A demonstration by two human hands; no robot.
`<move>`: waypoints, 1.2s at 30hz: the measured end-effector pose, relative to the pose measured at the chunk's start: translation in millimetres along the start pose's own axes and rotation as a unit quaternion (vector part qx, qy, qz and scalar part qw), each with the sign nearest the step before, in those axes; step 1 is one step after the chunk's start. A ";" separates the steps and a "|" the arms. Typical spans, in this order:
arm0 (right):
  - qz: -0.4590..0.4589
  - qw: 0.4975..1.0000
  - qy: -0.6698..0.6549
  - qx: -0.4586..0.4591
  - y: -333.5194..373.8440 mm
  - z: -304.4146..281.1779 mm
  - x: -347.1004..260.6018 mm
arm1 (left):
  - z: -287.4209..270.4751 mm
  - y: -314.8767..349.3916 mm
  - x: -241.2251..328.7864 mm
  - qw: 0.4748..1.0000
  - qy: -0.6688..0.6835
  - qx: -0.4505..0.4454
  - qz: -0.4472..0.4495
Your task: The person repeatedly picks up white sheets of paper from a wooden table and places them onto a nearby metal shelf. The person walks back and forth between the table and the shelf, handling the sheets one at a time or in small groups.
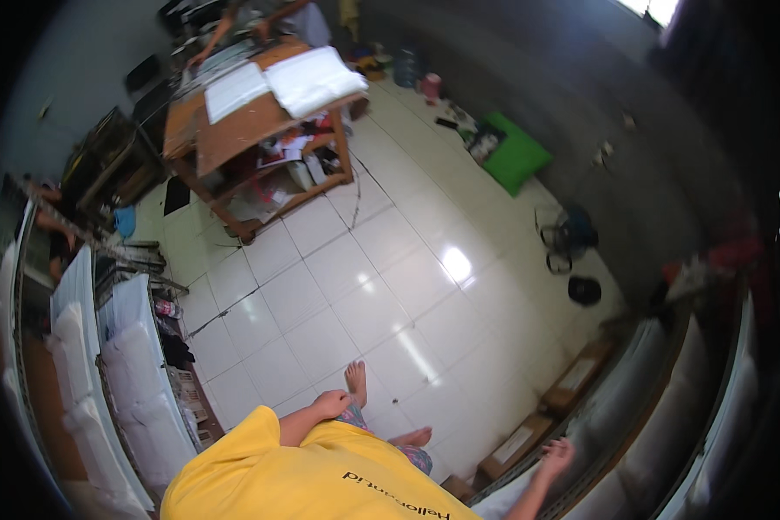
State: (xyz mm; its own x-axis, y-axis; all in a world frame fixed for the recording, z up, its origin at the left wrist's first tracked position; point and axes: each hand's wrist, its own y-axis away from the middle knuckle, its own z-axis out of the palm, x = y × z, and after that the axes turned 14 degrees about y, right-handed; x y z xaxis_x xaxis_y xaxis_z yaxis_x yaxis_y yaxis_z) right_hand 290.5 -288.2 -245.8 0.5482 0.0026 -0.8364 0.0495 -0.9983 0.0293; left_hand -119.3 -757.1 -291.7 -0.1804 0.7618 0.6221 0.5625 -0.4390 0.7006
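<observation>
My left hand (331, 404) hangs by my left thigh, over the patterned trousers. Its fingers look loosely curled together, and I see nothing in them. Out to the right, my right hand (558, 454) is raised beside a rack with large pale sheets (617, 394). Its fingers are partly bent and apart, holding nothing visible. Below it, cardboard boxes (516, 444) line the foot of the rack.
Ahead stands a wooden table (234, 143) carrying white stacks (316, 80), with a person's arms (219, 36) behind it. On the left, a rack holds layered white sheets (139, 381). A green cushion (516, 154) and a black round object (584, 290) lie on the tiled floor (321, 286).
</observation>
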 end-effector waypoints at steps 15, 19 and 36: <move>-0.111 0.715 0.277 -0.633 207.9 484.8 -227.1 | -251.6 -30.1 -78.0 0.886 0.264 0.381 -0.011; -0.053 0.701 0.348 -0.621 179.2 511.8 -251.8 | -261.6 -23.1 -48.3 0.840 0.386 0.382 0.003; -0.079 0.710 0.264 -0.648 157.9 763.6 -401.8 | -598.4 -119.1 116.0 0.777 0.233 0.539 0.226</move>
State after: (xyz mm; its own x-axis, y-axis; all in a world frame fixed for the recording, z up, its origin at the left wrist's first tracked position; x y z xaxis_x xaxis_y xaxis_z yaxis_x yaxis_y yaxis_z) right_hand -559.4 -490.7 -323.1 0.6696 0.4710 -0.5743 0.6849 -0.0923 0.7228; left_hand -690.0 -901.5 -94.0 0.0998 0.2803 0.9547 0.9574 0.2342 -0.1689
